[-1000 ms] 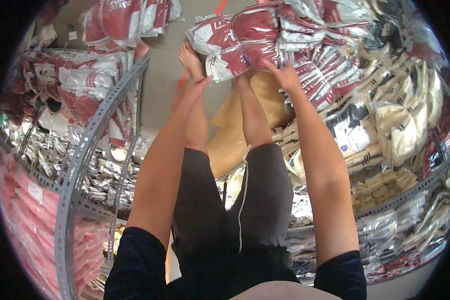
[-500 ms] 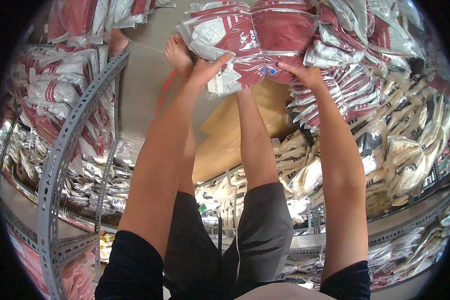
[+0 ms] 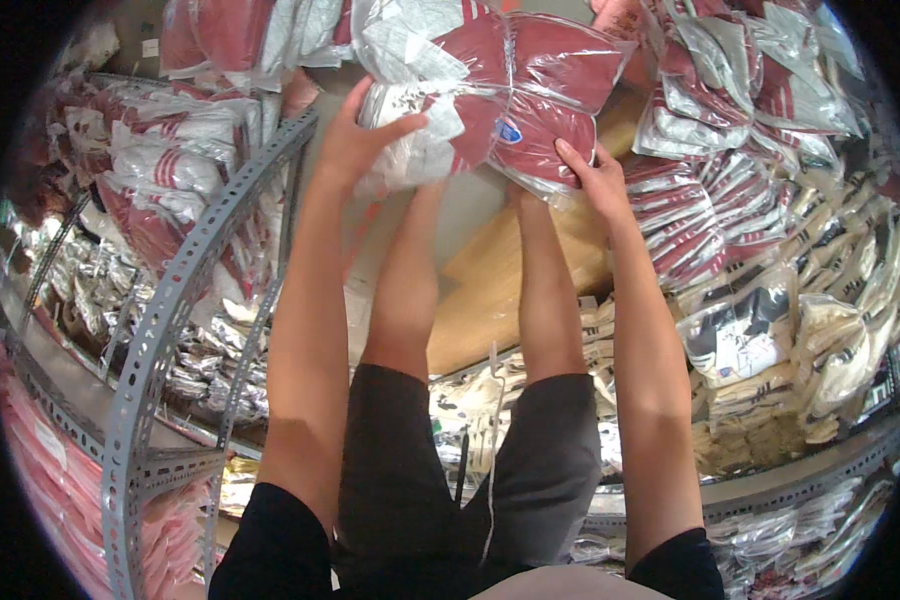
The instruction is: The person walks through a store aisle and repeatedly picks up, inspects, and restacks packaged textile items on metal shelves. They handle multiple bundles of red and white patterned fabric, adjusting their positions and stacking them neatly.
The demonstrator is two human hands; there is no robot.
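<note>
Both my hands hold a string-tied bundle of folded maroon and grey garments in clear plastic bags (image 3: 555, 95), out in front of me at the top of the view. My left hand (image 3: 365, 140) grips its left end, thumb across the plastic on top and fingers partly hidden behind the edge. At the near right corner, my right hand (image 3: 600, 180) has its thumb on top and its other fingers beneath. A cross of string runs over the bundle, and a small blue sticker shows near its middle.
A grey perforated metal shelf frame (image 3: 175, 270) rises on my left, with bagged maroon and grey garments (image 3: 185, 170) stacked behind it. Similar bundles (image 3: 715, 215) lie on the right, beside piles of cream bagged garments (image 3: 830, 330). Brown cardboard (image 3: 480, 295) lies by my legs.
The bundle has shifted left and tilted, its right end swinging nearer to me. My left hand has moved left with its end, its fingers more spread. The view has shifted slightly.
</note>
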